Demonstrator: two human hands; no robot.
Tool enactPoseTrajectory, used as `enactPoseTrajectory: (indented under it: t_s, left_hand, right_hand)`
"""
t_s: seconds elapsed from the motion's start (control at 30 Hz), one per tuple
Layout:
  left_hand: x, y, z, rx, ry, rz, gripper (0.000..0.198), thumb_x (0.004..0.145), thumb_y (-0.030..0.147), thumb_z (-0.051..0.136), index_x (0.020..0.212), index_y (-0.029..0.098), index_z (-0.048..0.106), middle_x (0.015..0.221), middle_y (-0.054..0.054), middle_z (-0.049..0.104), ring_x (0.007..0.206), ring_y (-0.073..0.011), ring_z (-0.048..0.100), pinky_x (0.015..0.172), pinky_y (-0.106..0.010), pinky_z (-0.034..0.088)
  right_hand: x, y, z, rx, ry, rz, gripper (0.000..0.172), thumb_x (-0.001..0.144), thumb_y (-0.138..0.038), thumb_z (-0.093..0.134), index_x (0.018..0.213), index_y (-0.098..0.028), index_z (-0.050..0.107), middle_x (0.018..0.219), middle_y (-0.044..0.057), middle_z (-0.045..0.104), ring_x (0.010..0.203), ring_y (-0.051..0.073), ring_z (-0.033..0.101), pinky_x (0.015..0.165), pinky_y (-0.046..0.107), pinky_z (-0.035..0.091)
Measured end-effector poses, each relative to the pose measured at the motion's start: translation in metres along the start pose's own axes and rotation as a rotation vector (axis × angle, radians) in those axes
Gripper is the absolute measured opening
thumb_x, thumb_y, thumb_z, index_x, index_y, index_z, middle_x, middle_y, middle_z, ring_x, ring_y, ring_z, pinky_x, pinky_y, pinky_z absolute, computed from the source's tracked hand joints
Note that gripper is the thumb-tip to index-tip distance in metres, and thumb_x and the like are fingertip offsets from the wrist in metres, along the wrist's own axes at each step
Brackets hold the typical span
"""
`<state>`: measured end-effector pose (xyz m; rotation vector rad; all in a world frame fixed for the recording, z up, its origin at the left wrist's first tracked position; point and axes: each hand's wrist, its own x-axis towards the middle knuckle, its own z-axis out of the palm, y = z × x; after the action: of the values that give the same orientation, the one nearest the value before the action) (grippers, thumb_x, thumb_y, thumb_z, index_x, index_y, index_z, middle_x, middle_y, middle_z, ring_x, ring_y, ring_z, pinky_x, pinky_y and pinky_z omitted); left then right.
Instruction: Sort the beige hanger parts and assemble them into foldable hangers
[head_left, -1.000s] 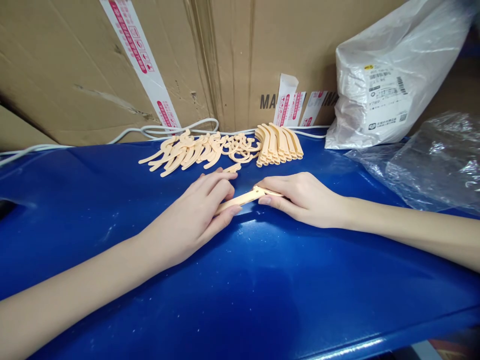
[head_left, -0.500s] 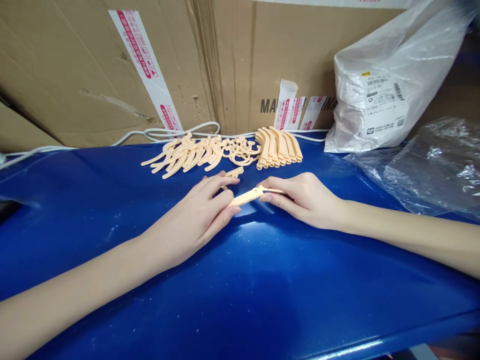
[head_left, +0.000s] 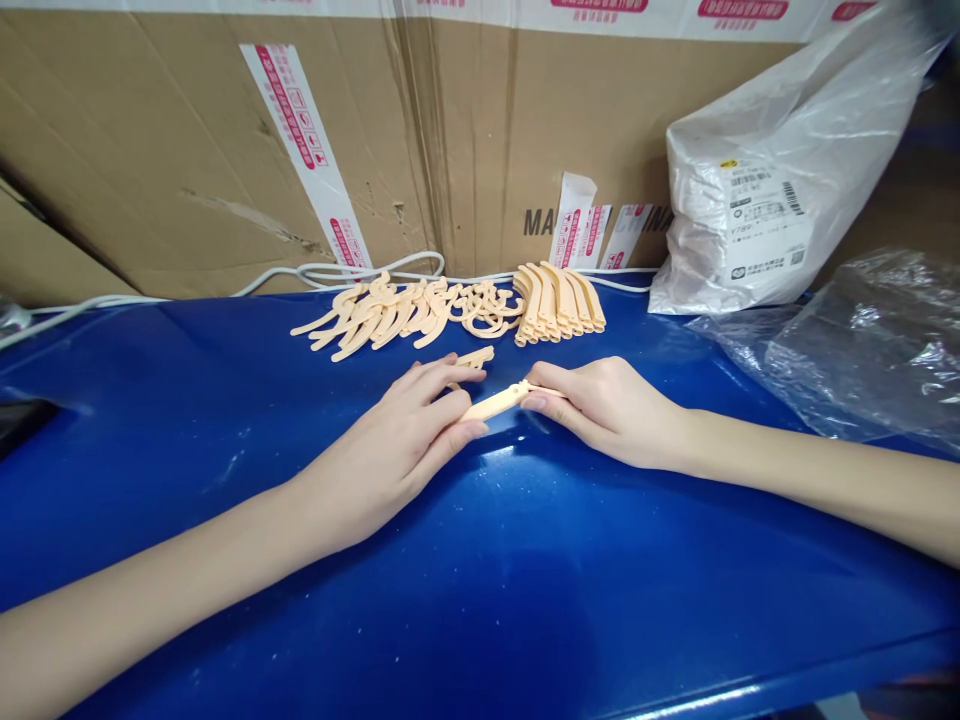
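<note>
My left hand (head_left: 409,440) and my right hand (head_left: 607,405) meet at the middle of a blue table (head_left: 465,590). Both pinch one slim peach plastic piece (head_left: 495,402), each at one end of it. Another short peach piece (head_left: 474,357) lies just behind my left fingers. Further back, loose curved peach pieces (head_left: 379,315) are spread in a row, and a tidy stack of the same pieces (head_left: 559,298) stands to their right.
Large cardboard boxes (head_left: 225,140) with pink-printed tape wall off the back. A white cable (head_left: 360,270) runs along their foot. A white plastic bag with labels (head_left: 772,180) and a clear plastic bag (head_left: 862,340) sit at the right.
Both hands keep their grip on the piece and have shifted slightly to the right. The view has tilted a little, so everything sits lower in the picture.
</note>
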<state>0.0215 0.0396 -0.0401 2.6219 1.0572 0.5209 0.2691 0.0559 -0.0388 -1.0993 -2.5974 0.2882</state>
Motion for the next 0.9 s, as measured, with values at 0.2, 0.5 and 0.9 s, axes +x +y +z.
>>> enactPoseTrajectory:
  t_s: [0.2, 0.5, 0.9]
  left_hand:
    - [-0.0010, 0.0021, -0.0006, -0.007, 0.009, -0.006, 0.039, 0.104, 0.039, 0.035, 0.120, 0.021, 0.064, 0.147, -0.007, 0.049, 0.142, -0.0242, 0.036, 0.120, -0.047, 0.029]
    - [0.0000, 0.0051, -0.0028, -0.002, 0.004, 0.005, 0.039, 0.104, 0.039, 0.033, 0.109, 0.019, 0.066, 0.144, -0.008, 0.050, 0.141, -0.0227, 0.038, 0.118, -0.046, 0.032]
    - [0.0041, 0.0053, -0.0012, -0.001, -0.048, -0.016, 0.038, 0.104, 0.040, 0.033, 0.104, 0.021, 0.066, 0.149, -0.007, 0.047, 0.142, -0.0257, 0.037, 0.120, -0.055, 0.027]
  right_hand:
    - [0.0002, -0.0034, -0.0017, -0.015, -0.015, 0.013, 0.042, 0.104, -0.049, 0.029, 0.089, -0.018, 0.053, 0.063, -0.001, 0.053, 0.054, 0.014, 0.051, 0.054, 0.025, 0.022]
    - [-0.0005, -0.0090, -0.0039, -0.050, -0.023, 0.061, 0.039, 0.103, -0.048, 0.032, 0.086, -0.018, 0.051, 0.062, -0.002, 0.050, 0.053, 0.013, 0.048, 0.054, 0.025, 0.022]
    - [-0.0005, -0.0060, -0.0078, -0.087, -0.091, 0.012, 0.041, 0.104, -0.049, 0.029, 0.091, -0.017, 0.053, 0.064, -0.001, 0.054, 0.053, 0.013, 0.048, 0.053, 0.025, 0.022]
